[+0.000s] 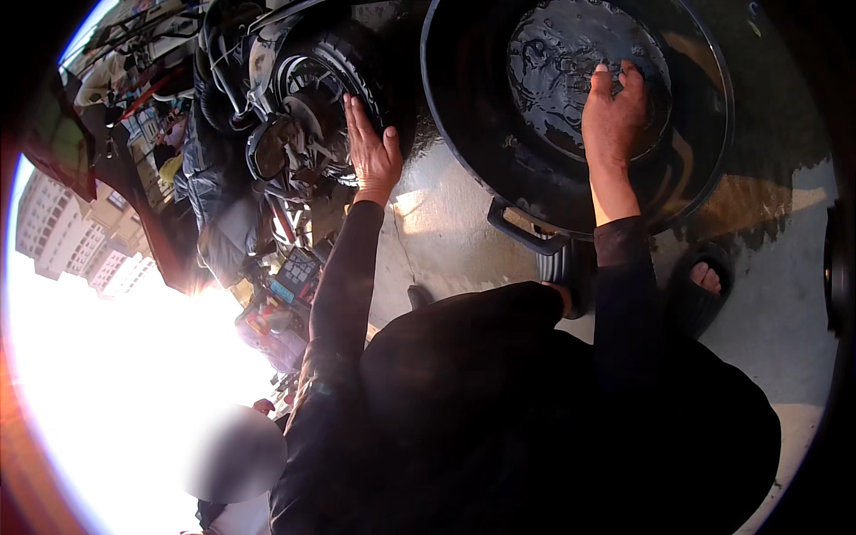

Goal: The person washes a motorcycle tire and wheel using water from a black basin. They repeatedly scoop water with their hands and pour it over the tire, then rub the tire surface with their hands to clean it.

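Observation:
My left hand (374, 159) is open, its fingers stretched out and lying against a black motorcycle tyre (358, 71) at the upper left. Beside the fingers shows the wheel's hub (314, 118) with its spokes. My right hand (615, 116) reaches down into a large black basin (464, 134) with side handles. Its fingers are curled in at the rippling water (562, 45). Whatever those fingers hold, if anything, is hidden from view.
The basin's handle (526, 234) faces me, close to my sandalled feet (700, 290). Concrete floor (437, 241), wet in places, lies between wheel and basin. More motorcycle parts (223, 169) crowd the left. A person with a blurred head (236, 455) is at the lower left.

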Available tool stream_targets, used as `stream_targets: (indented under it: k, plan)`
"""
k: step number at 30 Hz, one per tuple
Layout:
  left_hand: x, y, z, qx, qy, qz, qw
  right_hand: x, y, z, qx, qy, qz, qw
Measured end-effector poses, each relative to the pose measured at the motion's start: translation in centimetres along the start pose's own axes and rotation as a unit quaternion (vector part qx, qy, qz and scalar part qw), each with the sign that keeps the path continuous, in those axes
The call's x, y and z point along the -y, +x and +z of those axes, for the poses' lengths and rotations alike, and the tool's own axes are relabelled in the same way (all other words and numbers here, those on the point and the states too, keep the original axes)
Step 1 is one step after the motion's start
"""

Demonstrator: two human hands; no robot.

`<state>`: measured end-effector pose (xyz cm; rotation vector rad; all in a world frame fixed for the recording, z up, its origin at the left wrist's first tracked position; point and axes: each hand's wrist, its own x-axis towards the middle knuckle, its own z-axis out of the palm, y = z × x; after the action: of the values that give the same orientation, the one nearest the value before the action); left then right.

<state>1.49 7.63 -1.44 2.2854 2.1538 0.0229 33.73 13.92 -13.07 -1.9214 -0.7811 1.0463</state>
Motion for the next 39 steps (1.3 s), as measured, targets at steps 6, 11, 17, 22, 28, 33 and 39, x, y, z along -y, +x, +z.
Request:
stream_targets:
  k: [6, 11, 17, 22, 28, 33, 39]
  plan:
    - [-1.6, 3.3, -0.6, -0.047, -0.055, -0.031, 0.997, -1.7, 2.2, -1.5, -0.053, 0.023, 0.059, 0.997]
    - [-0.8, 5.2, 0.5, -0.083, -0.086, -0.071, 0.990, -0.1, 1.8, -0.5, -0.053, 0.008, 0.145, 0.988]
    - [-0.9, 5.2, 0.9, -0.076, -0.095, -0.067, 0.990, 6.7, -5.8, 10.2, 0.351, 0.612, 0.378, 0.600]
    - [-0.7, 5.5, 1.6, -0.060, -0.126, -0.058, 0.989, 12.0, -12.7, 14.6, 0.299, 0.156, -0.210, 0.918]
    - [0.5, 4.4, 0.8, -0.066, -0.115, -0.046, 0.990, 10.7, -15.8, 10.2, 0.386, 0.057, -0.289, 0.874]
    - [1.0, 4.7, 1.2, -0.039, -0.129, -0.059, 0.989, 8.7, -16.2, 9.2, 0.397, 0.099, -0.238, 0.881]
    - [-0.7, 4.6, 0.4, -0.049, -0.080, -0.062, 0.994, 7.0, -17.0, 7.1, 0.462, 0.029, -0.121, 0.878]
